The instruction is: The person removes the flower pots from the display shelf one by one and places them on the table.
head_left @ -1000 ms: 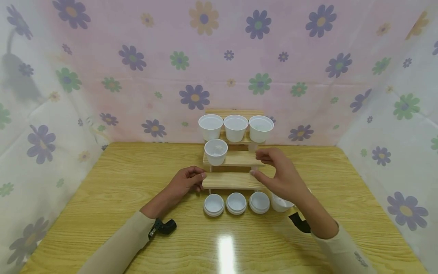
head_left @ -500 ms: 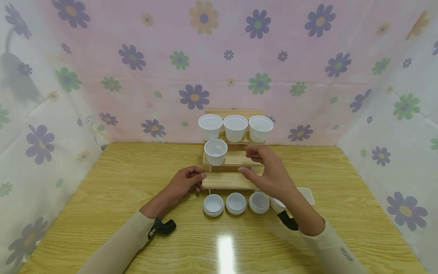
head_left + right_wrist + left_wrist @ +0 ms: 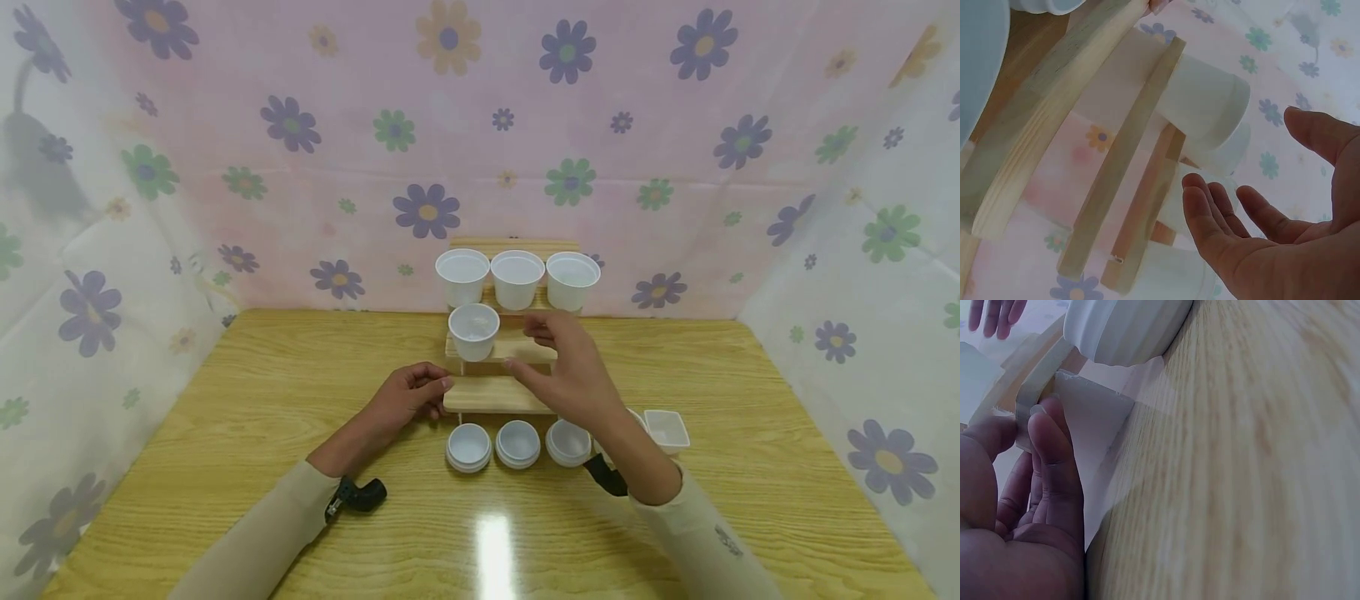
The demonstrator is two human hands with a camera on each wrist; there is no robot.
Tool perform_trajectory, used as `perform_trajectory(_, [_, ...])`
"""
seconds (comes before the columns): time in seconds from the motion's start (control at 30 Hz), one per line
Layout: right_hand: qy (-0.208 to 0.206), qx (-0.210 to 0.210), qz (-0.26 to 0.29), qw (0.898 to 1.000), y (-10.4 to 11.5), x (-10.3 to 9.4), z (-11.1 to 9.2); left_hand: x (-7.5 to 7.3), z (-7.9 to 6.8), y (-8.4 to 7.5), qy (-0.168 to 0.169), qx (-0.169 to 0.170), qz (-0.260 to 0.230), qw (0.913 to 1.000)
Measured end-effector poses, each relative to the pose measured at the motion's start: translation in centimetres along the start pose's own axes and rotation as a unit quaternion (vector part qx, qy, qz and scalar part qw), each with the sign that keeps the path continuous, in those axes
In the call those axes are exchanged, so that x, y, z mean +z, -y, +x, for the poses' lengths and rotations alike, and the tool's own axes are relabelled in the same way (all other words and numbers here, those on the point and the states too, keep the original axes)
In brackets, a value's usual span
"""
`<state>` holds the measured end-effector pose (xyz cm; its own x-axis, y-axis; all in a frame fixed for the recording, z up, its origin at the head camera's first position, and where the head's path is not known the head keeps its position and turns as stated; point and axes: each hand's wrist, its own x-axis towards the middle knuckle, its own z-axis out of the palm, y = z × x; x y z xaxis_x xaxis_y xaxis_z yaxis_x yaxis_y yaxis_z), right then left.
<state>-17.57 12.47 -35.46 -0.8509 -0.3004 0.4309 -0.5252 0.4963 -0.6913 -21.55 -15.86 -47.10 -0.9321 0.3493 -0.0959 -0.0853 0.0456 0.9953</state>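
Observation:
My left hand [image 3: 401, 400] pinches the left end of the lowest board on a tiered wooden stand [image 3: 495, 397]. The left wrist view shows the thumb and fingertips on the board's end [image 3: 1038, 378]. My right hand [image 3: 573, 367] is over the middle and lower boards, thumb and fingers spread apart, holding nothing. Just left of it, one white cup [image 3: 474, 335] sits on the middle board. Three more white cups [image 3: 517, 283] line the upper tier. In the right wrist view, my right hand [image 3: 1266, 250] has its fingers loosely bent beside the shelf cups [image 3: 1210, 103].
Three short white pots [image 3: 517, 446] stand in a row in front of the stand. To their right, a small square white dish [image 3: 666, 430] lies on the wood-grain table [image 3: 315, 350], with another white container partly hidden by my right forearm. Flowered cloth [image 3: 300, 208] hangs behind.
My right hand has moved left across the boards, closer to the cup on the middle tier, and the square dish has come into sight. My left hand stays on the board.

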Motion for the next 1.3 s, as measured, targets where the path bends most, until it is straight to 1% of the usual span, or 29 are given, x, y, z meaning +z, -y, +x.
perform_trajectory(0.3, [-0.010, 0.003, 0.009, 1.000, 0.3, 1.2, 1.1, -0.1, 0.1, 0.0, 0.002, -0.001, 0.001, 1.0000])
perform_trajectory(0.57, [-0.014, 0.022, 0.004, 1.000, 0.7, 2.2, 1.7, -0.2, 0.2, 0.2, 0.002, 0.000, 0.002, 1.0000])
perform_trajectory(0.8, [-0.021, 0.017, 0.019, 0.999, 0.7, 3.1, 2.3, -0.2, 0.2, 0.1, 0.004, -0.001, 0.007, 1.0000])
perform_trajectory(1.0, [-0.022, 0.014, 0.019, 0.999, 0.7, 3.7, 2.6, -0.2, 0.2, 0.1, 0.002, -0.002, 0.014, 0.9999])
perform_trajectory(1.3, [-0.031, 0.031, 0.020, 0.999, 0.5, 4.6, 2.8, -0.2, 0.2, 0.1, 0.005, -0.004, 0.003, 1.0000])
